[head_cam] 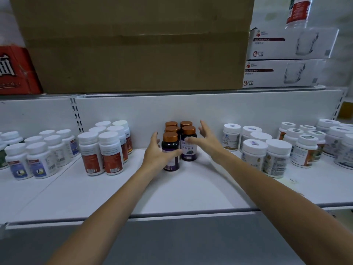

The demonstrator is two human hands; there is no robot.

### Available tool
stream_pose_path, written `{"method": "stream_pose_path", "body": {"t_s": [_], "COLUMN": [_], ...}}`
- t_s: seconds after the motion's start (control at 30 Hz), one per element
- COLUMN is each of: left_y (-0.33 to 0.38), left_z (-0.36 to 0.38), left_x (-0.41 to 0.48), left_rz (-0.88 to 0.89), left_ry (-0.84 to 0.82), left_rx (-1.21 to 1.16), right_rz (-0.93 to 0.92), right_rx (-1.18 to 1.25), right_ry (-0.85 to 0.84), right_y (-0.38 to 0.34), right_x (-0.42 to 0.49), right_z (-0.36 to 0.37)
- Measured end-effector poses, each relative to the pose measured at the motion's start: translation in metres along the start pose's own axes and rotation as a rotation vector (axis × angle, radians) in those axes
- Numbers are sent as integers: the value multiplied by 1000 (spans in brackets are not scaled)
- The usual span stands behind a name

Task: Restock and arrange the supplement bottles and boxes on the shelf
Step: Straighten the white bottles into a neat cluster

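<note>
Several dark bottles with copper caps (188, 131) stand in two rows at the back middle of the white shelf (181, 190). My left hand (158, 155) grips the front left dark bottle (170, 148), thumb across its label and fingers behind it. My right hand (205, 139) is spread open just right of the group, its thumb reaching across the front right bottle's purple label (189, 152); whether it touches is unclear.
White bottles with red labels (102, 153) stand to the left, blue-labelled ones (28, 159) farther left. More white bottles (267, 153) crowd the right. A big cardboard box (133, 44) and glass mug boxes (282, 60) sit on the upper shelf.
</note>
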State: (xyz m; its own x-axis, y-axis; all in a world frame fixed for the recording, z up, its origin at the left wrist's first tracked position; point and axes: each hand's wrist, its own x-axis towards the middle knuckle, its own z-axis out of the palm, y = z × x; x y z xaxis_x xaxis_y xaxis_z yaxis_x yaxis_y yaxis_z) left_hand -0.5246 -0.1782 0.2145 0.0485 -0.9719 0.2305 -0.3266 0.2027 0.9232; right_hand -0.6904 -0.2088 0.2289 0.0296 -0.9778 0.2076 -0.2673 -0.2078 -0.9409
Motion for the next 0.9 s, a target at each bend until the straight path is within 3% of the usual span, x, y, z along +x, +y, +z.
{"method": "stream_pose_path", "body": {"t_s": [0.17,0.3,0.43,0.5,0.63,0.77,0.9], "left_y": [5,15,42,61,86,88,83], "left_z": [23,30,40,53,93,144,176], "left_x": [-17,-18,-28,-38,-59,-80,-85], "left_rz": [-72,-95,33,176,366,206,150], "left_ry": [100,245,543,569,315,7,-122], "left_rx": [-35,-26,135,203,263,212,82], "right_rz": [100,-38,-178,-235,-306,-400,-281], "right_rx": [-30,-134,-130,-130,-135,-122,-207], "right_ry": [-88,-65,-55,-17,117,299,254], "right_y": [-5,-19,-46,-54,-53,-34,-4], "right_x": [-16,-27,-34,-38,-53,-76,-91], "right_z": [0,-12,-40,-63,-116,-160,-182]}}
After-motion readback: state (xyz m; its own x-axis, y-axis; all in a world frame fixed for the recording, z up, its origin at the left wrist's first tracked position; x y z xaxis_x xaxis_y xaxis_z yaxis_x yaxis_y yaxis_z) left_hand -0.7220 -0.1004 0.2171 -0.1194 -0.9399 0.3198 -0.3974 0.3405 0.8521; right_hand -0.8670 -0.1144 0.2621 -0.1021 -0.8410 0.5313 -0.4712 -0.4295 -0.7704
